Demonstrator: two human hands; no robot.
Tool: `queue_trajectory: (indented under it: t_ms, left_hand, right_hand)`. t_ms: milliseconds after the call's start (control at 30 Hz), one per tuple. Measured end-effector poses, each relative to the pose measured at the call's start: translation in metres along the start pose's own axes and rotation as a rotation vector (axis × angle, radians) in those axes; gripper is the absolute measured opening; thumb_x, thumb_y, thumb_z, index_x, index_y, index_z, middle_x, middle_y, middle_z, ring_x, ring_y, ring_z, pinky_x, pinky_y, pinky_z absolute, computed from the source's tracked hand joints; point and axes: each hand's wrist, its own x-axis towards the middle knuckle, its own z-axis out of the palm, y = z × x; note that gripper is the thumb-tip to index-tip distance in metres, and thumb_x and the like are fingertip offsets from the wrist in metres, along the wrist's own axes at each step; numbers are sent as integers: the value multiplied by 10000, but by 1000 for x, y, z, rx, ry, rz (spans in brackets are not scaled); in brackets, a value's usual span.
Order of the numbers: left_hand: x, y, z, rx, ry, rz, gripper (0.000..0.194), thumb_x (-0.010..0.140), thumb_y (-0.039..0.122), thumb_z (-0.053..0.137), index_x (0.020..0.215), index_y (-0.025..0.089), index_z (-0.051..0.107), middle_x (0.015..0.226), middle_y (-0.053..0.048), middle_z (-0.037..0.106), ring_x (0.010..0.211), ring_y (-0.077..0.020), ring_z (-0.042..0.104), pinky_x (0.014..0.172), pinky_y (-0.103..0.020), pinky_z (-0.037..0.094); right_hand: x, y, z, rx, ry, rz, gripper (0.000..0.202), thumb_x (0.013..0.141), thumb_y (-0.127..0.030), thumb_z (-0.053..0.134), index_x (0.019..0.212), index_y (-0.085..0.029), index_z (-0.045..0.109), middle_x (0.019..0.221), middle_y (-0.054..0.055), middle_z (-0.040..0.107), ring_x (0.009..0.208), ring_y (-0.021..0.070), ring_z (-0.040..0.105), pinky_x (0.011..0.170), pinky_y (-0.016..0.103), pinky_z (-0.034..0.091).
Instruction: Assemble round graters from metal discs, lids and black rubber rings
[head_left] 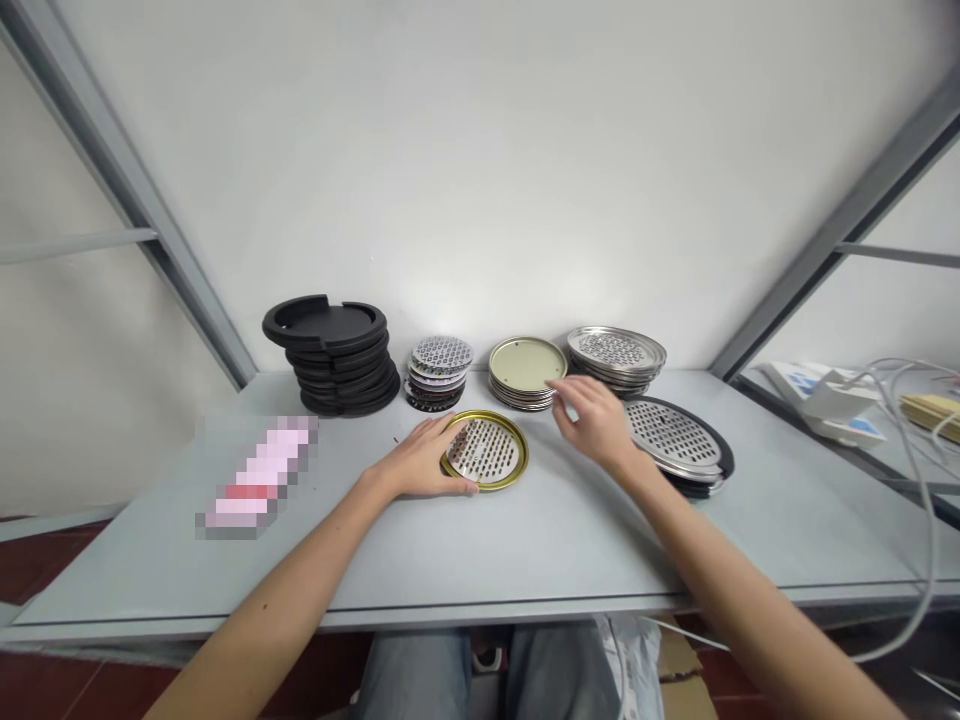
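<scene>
A round perforated metal disc (484, 451) lies inside a gold-rimmed plate (523, 462) on the grey table. My left hand (431, 460) grips the left edge of this plate, thumb at its lower rim and fingers at the upper left. My right hand (589, 415) hovers beside the stack of pale gold-rimmed plates (528, 364), its thumb and forefinger apart, with nothing seen between them. Right of that hand, silver perforated discs with black rings (675, 437) are piled up. Behind it stands a stack of silver-rimmed perforated plates (616, 350).
Black ring-shaped holders (337, 365) are stacked at the back left, beside small perforated discs (441, 365). A pixelated pink item (262, 475) lies on the table's left. White boxes (825, 400) and cables (930, 520) are at the right. A wall closes off the back.
</scene>
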Motion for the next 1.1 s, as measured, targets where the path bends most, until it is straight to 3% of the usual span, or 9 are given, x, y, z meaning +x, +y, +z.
queue_trajectory:
  t_ms: [167, 267, 367, 500, 633, 733, 833, 933, 1100]
  left_hand:
    - [0, 3, -3, 0, -8, 17, 1040, 659, 744, 616, 1471, 201, 258, 1509, -156, 288, 1370, -370, 288, 1108, -501, 269]
    - [0, 6, -4, -3, 11, 39, 1023, 661, 732, 626, 1464, 207, 271, 1490, -143, 326, 1352, -358, 324, 1099, -478, 294]
    - [-1, 7, -4, -18, 24, 45, 1015, 662, 723, 632, 1463, 212, 274, 1482, -136, 338, 1342, -350, 340, 1098, -471, 299]
    - [0, 8, 2, -45, 36, -13, 1037, 644, 727, 644, 1466, 212, 277, 1515, -152, 271, 1382, -373, 265, 1110, -501, 272]
    - [5, 8, 9, -62, 46, -91, 1077, 638, 742, 635, 1478, 193, 244, 1558, -165, 138, 1424, -373, 150, 1132, -503, 234]
    - [8, 9, 12, -59, 56, -86, 1059, 664, 736, 617, 1480, 180, 233, 1558, -161, 146, 1429, -356, 147, 1147, -488, 212]
    - [9, 9, 13, -73, 75, -38, 1088, 681, 710, 626, 1496, 166, 152, 1551, -167, 172, 1423, -349, 175, 1147, -478, 218]
    - [9, 9, 11, -108, 146, -52, 1114, 738, 670, 603, 1503, 158, -25, 1539, -198, 193, 1407, -349, 227, 1120, -488, 257]
    - [7, 12, 7, -135, 307, -102, 1038, 836, 563, 560, 1478, 175, -157, 1506, -219, 261, 1378, -324, 305, 1082, -490, 302]
  right_hand:
    - [26, 42, -20, -402, -83, 52, 367, 853, -240, 468, 1176, -129, 602, 1171, 136, 640, 1098, 303, 532, 907, 416, 408]
    - [29, 61, -23, -552, -203, 118, 333, 823, -225, 486, 1106, -129, 633, 1063, 144, 674, 1004, 307, 564, 814, 404, 413]
    - [28, 72, -24, -608, -226, 147, 259, 826, -174, 459, 952, -152, 685, 953, 116, 698, 904, 273, 592, 733, 356, 397]
    - [28, 80, -27, -579, -147, 140, 262, 847, -161, 447, 854, -189, 708, 921, 80, 712, 856, 234, 599, 672, 314, 379]
    - [33, 89, -37, -572, -11, 102, 248, 860, -151, 463, 938, -187, 696, 945, 80, 717, 828, 213, 602, 666, 300, 386]
    - [40, 92, -44, -527, 97, 50, 234, 868, -153, 474, 946, -186, 692, 957, 84, 715, 878, 216, 606, 709, 312, 414]
    - [45, 82, -47, -426, 209, 18, 205, 883, -196, 485, 917, -208, 687, 951, 74, 714, 922, 221, 613, 765, 339, 443]
    - [47, 52, -42, -253, 297, 10, 170, 885, -253, 512, 930, -218, 672, 940, 73, 712, 900, 217, 630, 805, 360, 460]
    - [43, -10, -27, 191, 401, 254, 218, 885, -367, 521, 929, -202, 656, 874, 75, 680, 829, 222, 630, 777, 365, 490]
